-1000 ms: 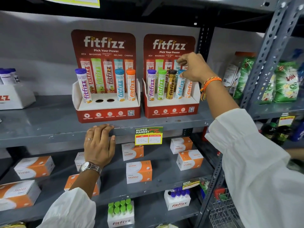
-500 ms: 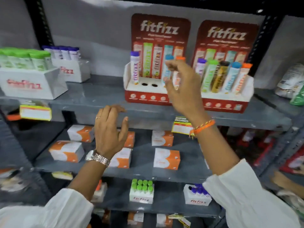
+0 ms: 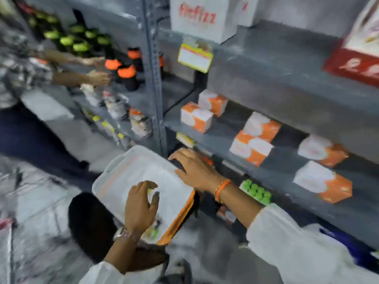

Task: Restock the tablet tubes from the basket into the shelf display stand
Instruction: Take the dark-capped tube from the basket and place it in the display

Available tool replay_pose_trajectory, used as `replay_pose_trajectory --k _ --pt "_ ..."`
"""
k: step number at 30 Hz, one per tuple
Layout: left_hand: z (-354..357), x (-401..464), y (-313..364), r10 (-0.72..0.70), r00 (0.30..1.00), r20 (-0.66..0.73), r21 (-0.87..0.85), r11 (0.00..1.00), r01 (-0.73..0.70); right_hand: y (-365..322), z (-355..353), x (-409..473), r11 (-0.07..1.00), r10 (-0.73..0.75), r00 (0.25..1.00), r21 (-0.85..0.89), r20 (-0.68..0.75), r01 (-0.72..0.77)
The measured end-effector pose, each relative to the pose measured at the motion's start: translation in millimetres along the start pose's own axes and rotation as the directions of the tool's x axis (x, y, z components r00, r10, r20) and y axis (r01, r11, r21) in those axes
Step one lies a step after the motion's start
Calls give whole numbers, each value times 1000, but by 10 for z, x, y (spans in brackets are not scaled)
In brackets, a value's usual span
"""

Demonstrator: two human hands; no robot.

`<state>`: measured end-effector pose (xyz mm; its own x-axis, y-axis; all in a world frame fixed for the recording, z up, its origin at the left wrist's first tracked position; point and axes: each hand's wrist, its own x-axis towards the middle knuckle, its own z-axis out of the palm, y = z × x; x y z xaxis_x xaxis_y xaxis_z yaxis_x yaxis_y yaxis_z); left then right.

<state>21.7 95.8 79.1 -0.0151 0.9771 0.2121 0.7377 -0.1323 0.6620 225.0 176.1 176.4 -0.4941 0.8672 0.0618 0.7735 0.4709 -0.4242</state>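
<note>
A grey metal shelf unit (image 3: 256, 64) ran along the right. On its upper board stood a white box with red lettering (image 3: 203, 16) and, at the far right, a red display stand (image 3: 354, 62). The board below carried several orange-and-white cartons (image 3: 253, 147). Near the floor (image 3: 37, 201) sat a white basket with an orange rim (image 3: 143, 171); the frame was blurred.

Orange-and-white boxes (image 3: 254, 141) on grey shelf (image 3: 287, 78); orange-capped dark bottles (image 3: 127, 76) at left.
</note>
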Motion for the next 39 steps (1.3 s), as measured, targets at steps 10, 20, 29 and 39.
replay_pose_trajectory --k 10,20,29,39 --pt "13 -873 -675 -311 947 86 113 947 301 -225 1651 309 995 -29 837 97 546 -29" --pt "204 -835 -771 -319 947 48 144 940 309 -419 2175 514 978 123 857 85 500 -190" --pt "199 -751 -719 -381 924 35 159 915 371 -177 1997 510 931 140 893 251 427 -266" --pt "189 131 117 -215 971 -100 8 976 217 44 515 491 814 248 969 547 -24 -195"
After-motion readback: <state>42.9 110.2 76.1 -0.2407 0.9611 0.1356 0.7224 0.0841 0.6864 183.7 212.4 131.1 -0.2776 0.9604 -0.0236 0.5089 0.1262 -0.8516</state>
